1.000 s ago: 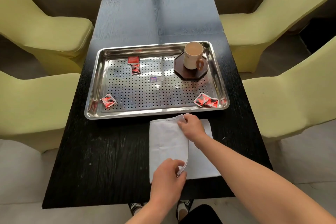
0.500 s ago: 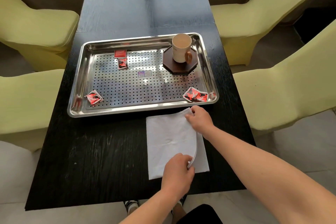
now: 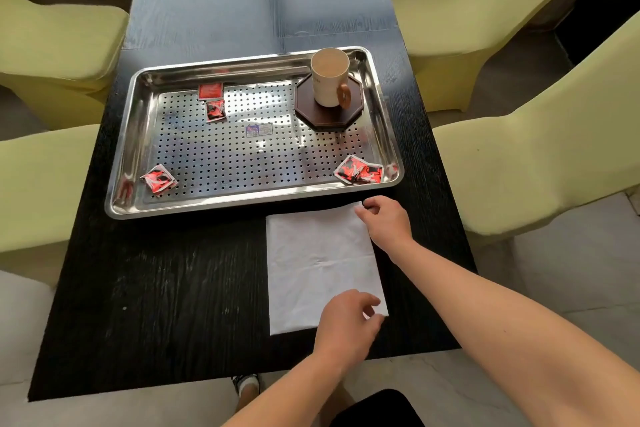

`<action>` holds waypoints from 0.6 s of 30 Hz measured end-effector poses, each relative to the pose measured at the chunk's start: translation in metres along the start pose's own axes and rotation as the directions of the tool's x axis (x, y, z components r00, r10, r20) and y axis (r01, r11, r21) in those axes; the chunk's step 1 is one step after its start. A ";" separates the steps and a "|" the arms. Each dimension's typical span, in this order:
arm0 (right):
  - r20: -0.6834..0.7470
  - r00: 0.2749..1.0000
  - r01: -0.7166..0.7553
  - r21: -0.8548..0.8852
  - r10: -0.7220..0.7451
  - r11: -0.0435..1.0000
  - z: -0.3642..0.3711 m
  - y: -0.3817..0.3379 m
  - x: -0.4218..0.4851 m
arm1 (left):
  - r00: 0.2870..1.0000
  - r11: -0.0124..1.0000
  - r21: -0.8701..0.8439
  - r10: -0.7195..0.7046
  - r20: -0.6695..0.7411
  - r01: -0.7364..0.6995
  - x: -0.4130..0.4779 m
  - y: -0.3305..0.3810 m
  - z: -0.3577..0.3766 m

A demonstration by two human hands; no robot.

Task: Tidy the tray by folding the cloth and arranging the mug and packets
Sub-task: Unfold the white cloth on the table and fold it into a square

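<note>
Partly under hands (image 3: 343, 326) (image 3: 386, 224): right cloth (image 3: 318, 263) corners.

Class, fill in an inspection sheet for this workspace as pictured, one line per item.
Surface: black wooden table, perforated steel tray on it.
Job's things: white cloth lies flat on the table before the tray; mug on octagonal coaster, tray's far right corner; red packets scattered in tray.
Clutter: sticker on tray floor.
Hands: right hand pinches cloth's far right corner; left hand over near right corner, grip unclear.
Cables: nothing seen.
Surroundings: yellow-green chairs both sides.
</note>
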State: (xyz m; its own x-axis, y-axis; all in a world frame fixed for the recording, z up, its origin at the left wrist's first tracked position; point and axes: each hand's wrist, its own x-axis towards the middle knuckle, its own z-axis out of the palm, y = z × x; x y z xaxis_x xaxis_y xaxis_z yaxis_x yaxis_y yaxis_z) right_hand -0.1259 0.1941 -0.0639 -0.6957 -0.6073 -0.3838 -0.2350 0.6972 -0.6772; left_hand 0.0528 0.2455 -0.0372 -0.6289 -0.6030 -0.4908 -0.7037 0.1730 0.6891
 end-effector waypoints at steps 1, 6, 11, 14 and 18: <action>-0.004 1.000 -0.003 0.011 0.003 1.000 -0.002 0.003 -0.003 | 1.000 1.000 0.002 0.000 0.017 0.000 -0.002 -0.005 -0.002; 0.011 1.000 -0.020 0.017 0.020 1.000 -0.007 0.023 -0.019 | 0.998 0.988 0.149 0.051 -0.048 -0.044 -0.005 -0.035 -0.009; 0.018 0.996 0.088 -0.120 -0.087 0.989 -0.009 0.029 -0.042 | 0.971 0.854 0.497 0.224 -0.085 -0.153 -0.011 -0.062 -0.028; 0.071 0.974 0.226 -0.307 -0.215 0.924 -0.005 0.043 -0.077 | 0.975 0.764 0.632 0.216 -0.056 -0.133 -0.021 -0.090 -0.042; 0.186 0.970 0.227 -0.465 -0.156 0.856 0.005 0.074 -0.119 | 0.991 0.766 0.629 0.108 0.080 -0.134 -0.033 -0.121 -0.048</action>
State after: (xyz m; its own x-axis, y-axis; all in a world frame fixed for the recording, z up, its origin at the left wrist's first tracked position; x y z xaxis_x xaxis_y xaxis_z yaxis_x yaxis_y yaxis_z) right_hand -0.0569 0.3158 -0.0719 -0.5122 -0.7687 -0.3831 -0.6747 0.6361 -0.3744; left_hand 0.1740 0.2071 -0.0791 -0.7255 -0.5164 -0.4549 -0.6624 0.7031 0.2584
